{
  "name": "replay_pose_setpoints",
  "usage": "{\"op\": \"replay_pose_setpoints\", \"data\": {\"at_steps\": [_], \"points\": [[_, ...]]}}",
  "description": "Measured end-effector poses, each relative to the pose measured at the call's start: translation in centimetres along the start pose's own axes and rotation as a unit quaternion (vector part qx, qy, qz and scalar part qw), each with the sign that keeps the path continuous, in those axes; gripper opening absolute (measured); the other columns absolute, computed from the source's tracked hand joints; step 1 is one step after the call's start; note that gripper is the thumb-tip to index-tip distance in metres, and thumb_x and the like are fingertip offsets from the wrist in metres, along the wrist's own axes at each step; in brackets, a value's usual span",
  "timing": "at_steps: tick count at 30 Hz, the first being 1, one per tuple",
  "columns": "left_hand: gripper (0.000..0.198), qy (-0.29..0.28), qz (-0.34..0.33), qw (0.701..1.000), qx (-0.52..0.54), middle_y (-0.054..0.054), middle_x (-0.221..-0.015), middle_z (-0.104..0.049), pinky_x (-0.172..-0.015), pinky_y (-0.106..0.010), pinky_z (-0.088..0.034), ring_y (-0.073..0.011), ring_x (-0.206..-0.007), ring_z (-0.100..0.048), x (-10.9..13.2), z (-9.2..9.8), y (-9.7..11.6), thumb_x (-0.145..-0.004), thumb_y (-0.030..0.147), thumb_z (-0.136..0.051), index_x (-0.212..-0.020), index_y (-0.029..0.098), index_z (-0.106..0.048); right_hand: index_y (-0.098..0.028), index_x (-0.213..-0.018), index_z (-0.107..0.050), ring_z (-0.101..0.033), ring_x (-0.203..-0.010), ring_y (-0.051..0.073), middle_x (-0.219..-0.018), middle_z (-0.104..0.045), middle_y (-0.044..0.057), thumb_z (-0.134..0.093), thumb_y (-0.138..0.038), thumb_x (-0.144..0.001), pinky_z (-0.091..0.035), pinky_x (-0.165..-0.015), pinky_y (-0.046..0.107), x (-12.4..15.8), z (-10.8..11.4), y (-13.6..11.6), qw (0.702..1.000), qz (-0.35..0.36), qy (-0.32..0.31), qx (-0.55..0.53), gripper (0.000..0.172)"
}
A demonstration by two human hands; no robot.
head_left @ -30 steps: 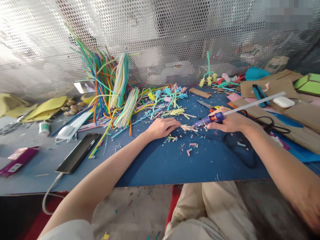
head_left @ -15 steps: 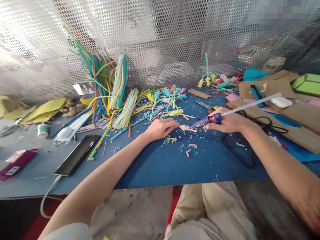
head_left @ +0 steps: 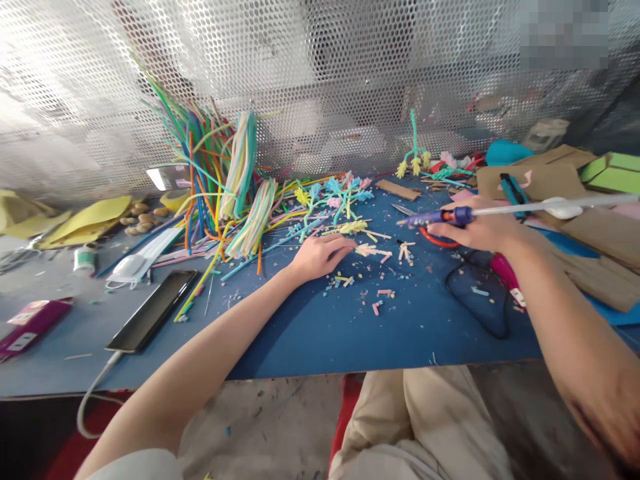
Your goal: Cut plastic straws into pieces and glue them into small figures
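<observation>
My left hand (head_left: 320, 257) rests low over the blue table. Its thumb and fingers pinch the end of a small cream pipe-cleaner piece (head_left: 367, 250) with short branches. My right hand (head_left: 480, 230) is wrapped round a purple glue gun (head_left: 433, 217), its nozzle pointing left and a long clear glue stick (head_left: 540, 204) standing out of its back. Scissors (head_left: 404, 210) with orange-red handles lie beneath the gun, partly hidden. Short cream cut pieces (head_left: 405, 252) lie between my hands. Just behind my left hand is a yellow branched pipe-cleaner piece (head_left: 353, 227).
Bundled pipe cleaners (head_left: 240, 167) stand at the back left, near a finished-looking blue and pink sprig (head_left: 345, 190). A phone (head_left: 153, 312) on a cable lies left. Cardboard sheets (head_left: 535, 180) and a black cord (head_left: 463, 313) are at right. A perforated metal panel (head_left: 300, 87) rises behind.
My right hand has lifted the glue gun away from the cream piece, up and to the right. The cut pieces under it now show. My left hand stays nearly still.
</observation>
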State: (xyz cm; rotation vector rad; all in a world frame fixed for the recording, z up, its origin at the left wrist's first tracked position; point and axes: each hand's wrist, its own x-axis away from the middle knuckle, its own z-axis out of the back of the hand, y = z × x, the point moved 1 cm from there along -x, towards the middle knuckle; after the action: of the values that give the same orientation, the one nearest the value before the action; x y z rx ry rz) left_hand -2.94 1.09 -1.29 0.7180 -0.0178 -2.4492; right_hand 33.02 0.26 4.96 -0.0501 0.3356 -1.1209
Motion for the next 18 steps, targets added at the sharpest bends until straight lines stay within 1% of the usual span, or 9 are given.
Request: {"op": "replay_pose_setpoints", "data": {"at_steps": [2,3,4,6,8,9,11,14,18], "points": [[0.031,0.008,-0.001,1.0,-0.001,-0.006,-0.111,-0.076,-0.079,-0.023,-0.058,-0.0132,-0.094,-0.073,0.0,0.0,0.0,-0.106,0.03,-0.042,-0.117,0.022,-0.07,-0.02,-0.098,-0.068,-0.06,-0.082,0.028,-0.092,-0.071,0.014,-0.051,-0.071,-0.091,-0.036,-0.069,0.035,0.0,0.0,1.9,0.995,-0.073,0.017,0.072,0.054],[0.031,0.012,-0.001,1.0,-0.002,-0.006,-0.111,-0.076,-0.08,-0.024,-0.058,-0.0132,-0.095,-0.073,0.0,0.1,0.1,-0.106,0.03,-0.042,-0.117,0.022,-0.07,-0.018,-0.111,-0.066,-0.061,-0.092,0.032,-0.106,-0.07,0.018,-0.053,-0.067,-0.092,-0.037,-0.073,0.038,0.0,-0.2,2.9,0.991,-0.083,0.015,0.104,0.054],[0.031,0.018,-0.001,1.0,-0.004,-0.006,-0.111,-0.076,-0.081,-0.024,-0.058,-0.0132,-0.095,-0.073,0.0,0.1,0.1,-0.106,0.03,-0.042,-0.117,0.022,-0.07,-0.013,-0.121,-0.061,-0.059,-0.101,0.036,-0.115,-0.067,0.025,-0.057,-0.06,-0.092,-0.038,-0.078,0.041,0.1,-0.5,4.0,0.987,-0.084,-0.004,0.134,0.055],[0.03,0.032,0.005,0.999,-0.012,-0.006,-0.111,-0.076,-0.081,-0.024,-0.058,-0.013,-0.094,-0.073,0.1,0.2,0.2,-0.106,0.029,-0.043,-0.116,0.022,-0.07,-0.007,-0.13,-0.054,-0.051,-0.117,0.046,-0.129,-0.056,0.036,-0.067,-0.057,-0.086,-0.036,-0.085,0.05,0.4,-0.9,5.8,0.967,-0.17,-0.008,0.188,0.067],[0.029,0.047,0.013,0.999,-0.023,-0.005,-0.11,-0.076,-0.079,-0.023,-0.057,-0.0125,-0.093,-0.073,0.1,0.3,0.3,-0.105,0.029,-0.044,-0.115,0.023,-0.07,-0.009,-0.136,-0.051,-0.046,-0.123,0.048,-0.136,-0.051,0.035,-0.064,-0.046,-0.089,-0.035,-0.087,0.053,0.5,-1.2,6.4,0.963,-0.191,-0.003,0.19,0.06],[0.028,0.053,0.015,0.998,-0.028,-0.005,-0.11,-0.076,-0.078,-0.022,-0.057,-0.0123,-0.093,-0.073,0.1,0.4,0.4,-0.105,0.028,-0.045,-0.115,0.023,-0.07,-0.012,-0.137,-0.052,-0.045,-0.124,0.046,-0.139,-0.052,0.031,-0.06,-0.04,-0.092,-0.035,-0.089,0.053,0.3,-1.3,6.0,0.97,-0.162,0.01,0.179,0.054],[0.026,0.06,0.013,0.998,-0.033,-0.004,-0.111,-0.076,-0.078,-0.022,-0.056,-0.0121,-0.096,-0.073,0.1,0.4,0.4,-0.105,0.026,-0.046,-0.115,0.023,-0.07,-0.019,-0.133,-0.057,-0.048,-0.124,0.039,-0.139,-0.058,0.02,-0.054,-0.035,-0.094,-0.035,-0.094,0.049,-0.3,-1.4,4.2,0.987,-0.053,0.037,0.149,0.042],[0.025,0.068,0.006,0.997,-0.035,-0.003,-0.112,-0.076,-0.082,-0.023,-0.056,-0.0126,-0.101,-0.073,0.1,0.4,0.3,-0.104,0.024,-0.047,-0.115,0.023,-0.069,-0.022,-0.115,-0.067,-0.059,-0.108,0.03,-0.119,-0.071,0.011,-0.051,-0.038,-0.097,-0.039,-0.093,0.044,-1.2,-2.4,0.5,0.99,0.083,-0.008,0.113,0.029],[0.024,0.074,-0.003,0.997,-0.033,-0.003,-0.112,-0.077,-0.089,-0.027,-0.056,-0.0134,-0.103,-0.072,0.1,0.2,0.0,-0.103,0.022,-0.048,-0.115,0.023,-0.069,-0.022,-0.098,-0.069,-0.063,-0.102,0.03,-0.107,-0.074,0.008,-0.055,-0.033,-0.096,-0.042,-0.083,0.042,-1.5,-4.9,-1.9,0.986,0.103,-0.026,0.126,0.018]]}}
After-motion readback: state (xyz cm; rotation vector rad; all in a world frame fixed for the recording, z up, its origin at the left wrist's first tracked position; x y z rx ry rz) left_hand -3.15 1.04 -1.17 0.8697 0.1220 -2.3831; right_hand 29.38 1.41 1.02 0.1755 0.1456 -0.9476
